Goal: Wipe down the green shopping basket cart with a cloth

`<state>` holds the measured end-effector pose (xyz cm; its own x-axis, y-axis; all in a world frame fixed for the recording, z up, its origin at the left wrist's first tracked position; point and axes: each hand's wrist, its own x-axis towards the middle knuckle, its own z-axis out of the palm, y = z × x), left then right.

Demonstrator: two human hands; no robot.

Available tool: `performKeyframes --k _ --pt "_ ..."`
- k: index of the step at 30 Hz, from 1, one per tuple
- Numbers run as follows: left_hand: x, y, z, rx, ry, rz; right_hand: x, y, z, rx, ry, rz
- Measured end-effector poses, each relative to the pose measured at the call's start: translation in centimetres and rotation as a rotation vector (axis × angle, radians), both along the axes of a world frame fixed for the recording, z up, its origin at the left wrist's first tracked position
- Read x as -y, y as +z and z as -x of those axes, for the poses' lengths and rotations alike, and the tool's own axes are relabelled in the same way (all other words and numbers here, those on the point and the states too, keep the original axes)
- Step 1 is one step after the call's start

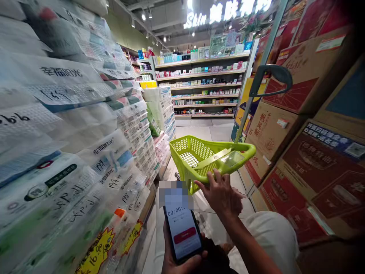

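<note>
My left hand (185,264) is wrapped round a smartphone (182,232) low in the middle of the view. Its lit screen shows a row of timer digits and a red button; a blurred patch covers its top end. My right hand (224,196) is open, with fingers apart, at the near side of a lime-green shopping basket (192,173). The fingertips are at the basket's rim; whether they press on it I cannot tell. A grey pull handle (270,80) on a long metal rod rises from the basket's right end. No goods show inside the basket.
Stacked packs of tissue paper (102,152) with handwritten prices line the left side. Cardboard cartons (273,137) are piled on the right. A tiled aisle (199,133) runs between them to a shelf unit (202,83) of small boxed goods. My pale-trousered knee (265,236) shows lower right.
</note>
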<state>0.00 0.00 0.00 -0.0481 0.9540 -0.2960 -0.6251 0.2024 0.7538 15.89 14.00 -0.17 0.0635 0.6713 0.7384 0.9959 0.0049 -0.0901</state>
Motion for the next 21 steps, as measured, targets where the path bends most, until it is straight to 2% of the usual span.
performKeyframes --k 8,14,21 --pt "0.0 -1.0 0.9 -0.016 -0.003 0.028 1.2 -1.2 -0.2 -0.017 0.016 -0.112" --pt "-0.1 -1.0 1.1 -0.014 -0.050 -0.014 1.9 -1.3 -0.6 -0.021 0.010 -0.151" --pt "-0.4 -1.2 1.0 -0.039 -0.036 -0.042 1.7 -2.0 -0.9 -0.046 0.005 -0.229"
